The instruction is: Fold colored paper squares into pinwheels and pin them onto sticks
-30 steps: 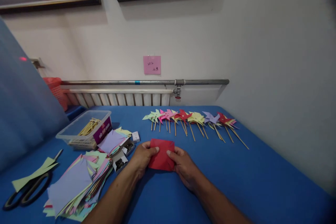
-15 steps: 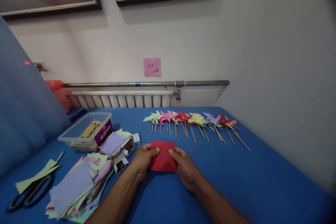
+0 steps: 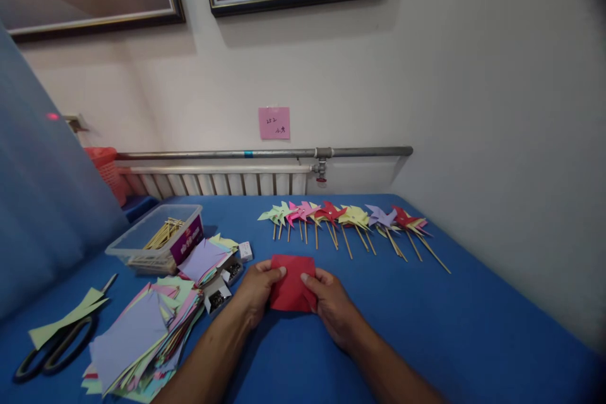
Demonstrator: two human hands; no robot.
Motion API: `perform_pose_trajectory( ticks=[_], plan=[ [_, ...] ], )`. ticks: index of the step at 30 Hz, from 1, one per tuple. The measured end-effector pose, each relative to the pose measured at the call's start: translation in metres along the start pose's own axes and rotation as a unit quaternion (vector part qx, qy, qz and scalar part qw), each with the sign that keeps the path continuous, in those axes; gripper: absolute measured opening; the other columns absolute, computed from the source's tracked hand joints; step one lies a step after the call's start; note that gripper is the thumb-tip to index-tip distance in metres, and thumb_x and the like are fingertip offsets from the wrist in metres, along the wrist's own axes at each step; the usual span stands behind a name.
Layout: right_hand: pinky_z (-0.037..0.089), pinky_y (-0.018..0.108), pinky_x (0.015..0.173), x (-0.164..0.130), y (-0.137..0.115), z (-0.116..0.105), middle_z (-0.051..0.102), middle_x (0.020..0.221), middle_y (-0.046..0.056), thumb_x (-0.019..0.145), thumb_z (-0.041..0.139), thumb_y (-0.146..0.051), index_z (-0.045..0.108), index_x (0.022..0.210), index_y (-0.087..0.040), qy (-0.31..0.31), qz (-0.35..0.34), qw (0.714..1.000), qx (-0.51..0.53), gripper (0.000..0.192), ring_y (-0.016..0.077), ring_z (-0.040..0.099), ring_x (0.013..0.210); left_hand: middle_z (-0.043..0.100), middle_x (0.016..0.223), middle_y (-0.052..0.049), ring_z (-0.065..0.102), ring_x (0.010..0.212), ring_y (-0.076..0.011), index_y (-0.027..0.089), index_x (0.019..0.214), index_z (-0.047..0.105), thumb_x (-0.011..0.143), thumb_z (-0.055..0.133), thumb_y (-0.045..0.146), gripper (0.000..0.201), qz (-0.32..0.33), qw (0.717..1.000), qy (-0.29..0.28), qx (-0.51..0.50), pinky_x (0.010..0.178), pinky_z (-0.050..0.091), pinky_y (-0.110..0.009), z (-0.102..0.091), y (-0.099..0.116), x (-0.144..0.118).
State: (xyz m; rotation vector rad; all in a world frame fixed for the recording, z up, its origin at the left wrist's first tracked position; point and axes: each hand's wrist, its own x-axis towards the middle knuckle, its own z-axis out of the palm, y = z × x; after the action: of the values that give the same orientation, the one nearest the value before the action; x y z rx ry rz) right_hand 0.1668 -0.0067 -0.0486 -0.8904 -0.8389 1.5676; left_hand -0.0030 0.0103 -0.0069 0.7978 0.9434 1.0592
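Observation:
A square of red paper (image 3: 292,287) is held up between both hands, just above the blue table cover. My left hand (image 3: 258,289) pinches its left edge, thumb on the near face. On the right edge, my right hand (image 3: 331,303) grips the paper with the thumb lying across it; the fingers behind are mostly hidden. Close to my left hand are two small open boxes of dark metal pins, the nearer box (image 3: 218,298) and the farther box (image 3: 231,270). A small white box (image 3: 245,251) stands just beyond them.
Finished paper pinwheels (image 3: 355,216) on sticks lie in a row at the back. Leftward are a clear plastic tub (image 3: 142,233) of sticks, a large stack of coloured paper (image 3: 132,328), a smaller stack (image 3: 203,259) and black-handled scissors (image 3: 71,344) under a green paper piece.
My right thumb has slid slightly left over the red paper. The whole view has shifted a little; both hands keep hold of the paper.

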Motion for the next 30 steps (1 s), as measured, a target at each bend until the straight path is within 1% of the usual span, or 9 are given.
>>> perform_pose_trajectory(
  ticks=[3, 5, 8, 12, 15, 17, 24, 27, 30],
  plan=[
    [0.063, 0.038, 0.085, -0.007, -0.011, 0.006, 0.087, 0.093, 0.007, 0.075, 0.099, -0.054, 0.081, 0.096, -0.02, -0.017, 0.001, 0.999, 0.029, 0.043, 0.0262, 0.081, 0.087, 0.082, 0.073, -0.009, 0.072, 0.06, -0.0202, 0.014, 0.079, 0.079, 0.05, 0.106, 0.039, 0.046, -0.001, 1.0, 0.0, -0.01, 0.067, 0.058, -0.031, 0.001, 0.0, -0.001],
    [0.062, 0.039, 0.091, -0.01, -0.016, 0.009, 0.087, 0.097, 0.008, 0.073, 0.1, -0.053, 0.082, 0.099, -0.02, -0.025, 0.001, 0.999, 0.042, 0.046, 0.0269, 0.082, 0.091, 0.082, 0.073, -0.009, 0.072, 0.062, -0.0205, 0.015, 0.078, 0.079, 0.051, 0.105, 0.038, 0.045, 0.002, 1.0, -0.004, -0.017, 0.067, 0.058, -0.031, 0.002, -0.001, -0.001],
    [0.061, 0.041, 0.093, -0.012, -0.019, 0.011, 0.088, 0.098, 0.009, 0.071, 0.101, -0.054, 0.084, 0.105, -0.019, -0.032, 0.006, 0.999, 0.037, 0.052, 0.028, 0.082, 0.091, 0.083, 0.076, -0.011, 0.074, 0.065, -0.0222, 0.013, 0.081, 0.08, 0.053, 0.105, 0.038, 0.045, 0.003, 1.0, -0.013, -0.018, 0.069, 0.057, -0.031, 0.002, -0.001, -0.001],
    [0.06, 0.043, 0.096, -0.013, -0.021, 0.012, 0.088, 0.1, 0.009, 0.072, 0.1, -0.054, 0.085, 0.105, -0.02, -0.062, 0.01, 0.998, 0.02, 0.05, 0.03, 0.082, 0.094, 0.084, 0.081, -0.014, 0.077, 0.069, -0.0243, 0.011, 0.086, 0.081, 0.055, 0.105, 0.041, 0.048, 0.001, 0.999, -0.028, -0.02, 0.069, 0.056, -0.032, 0.001, -0.001, -0.001],
    [0.059, 0.045, 0.104, -0.015, -0.024, 0.014, 0.088, 0.108, 0.01, 0.074, 0.099, -0.055, 0.086, 0.106, -0.02, -0.096, 0.004, 0.995, 0.015, 0.049, 0.0318, 0.082, 0.104, 0.084, 0.081, -0.013, 0.075, 0.066, -0.0225, 0.011, 0.086, 0.082, 0.051, 0.107, 0.042, 0.053, 0.007, 0.999, -0.026, -0.029, 0.068, 0.057, -0.031, 0.002, -0.001, -0.002],
    [0.058, 0.046, 0.107, -0.016, -0.024, 0.014, 0.088, 0.112, 0.011, 0.076, 0.097, -0.054, 0.086, 0.109, -0.019, -0.102, 0.001, 0.995, 0.01, 0.05, 0.0322, 0.081, 0.107, 0.084, 0.079, -0.012, 0.074, 0.064, -0.021, 0.011, 0.086, 0.082, 0.049, 0.108, 0.043, 0.055, 0.01, 0.999, -0.021, -0.033, 0.068, 0.057, -0.031, 0.003, -0.001, -0.003],
    [0.063, 0.048, 0.097, -0.006, -0.003, 0.002, 0.088, 0.106, 0.011, 0.078, 0.097, -0.055, 0.083, 0.122, -0.018, -0.048, -0.011, 0.999, -0.022, 0.059, 0.0335, 0.083, 0.101, 0.081, 0.074, -0.008, 0.07, 0.062, -0.0179, 0.012, 0.085, 0.081, 0.048, 0.107, 0.047, 0.057, 0.008, 1.0, -0.018, -0.016, 0.066, 0.055, -0.029, 0.006, -0.001, -0.006],
    [0.065, 0.046, 0.09, 0.001, 0.007, -0.004, 0.088, 0.103, 0.011, 0.076, 0.097, -0.057, 0.083, 0.12, -0.018, -0.019, -0.016, 0.999, -0.023, 0.06, 0.0339, 0.083, 0.098, 0.076, 0.067, -0.004, 0.063, 0.055, -0.0141, 0.014, 0.076, 0.075, 0.046, 0.107, 0.047, 0.055, 0.017, 1.0, 0.008, -0.006, 0.06, 0.049, -0.026, 0.004, -0.002, -0.004],
    [0.065, 0.043, 0.082, 0.003, 0.01, -0.005, 0.088, 0.099, 0.01, 0.075, 0.096, -0.059, 0.082, 0.119, -0.017, 0.008, -0.018, 1.0, -0.022, 0.062, 0.0319, 0.083, 0.091, 0.069, 0.058, 0.0, 0.055, 0.049, -0.0108, 0.016, 0.068, 0.068, 0.045, 0.106, 0.047, 0.054, 0.031, 0.999, 0.038, 0.017, 0.054, 0.041, -0.024, 0.002, -0.001, -0.002]
  ],
)
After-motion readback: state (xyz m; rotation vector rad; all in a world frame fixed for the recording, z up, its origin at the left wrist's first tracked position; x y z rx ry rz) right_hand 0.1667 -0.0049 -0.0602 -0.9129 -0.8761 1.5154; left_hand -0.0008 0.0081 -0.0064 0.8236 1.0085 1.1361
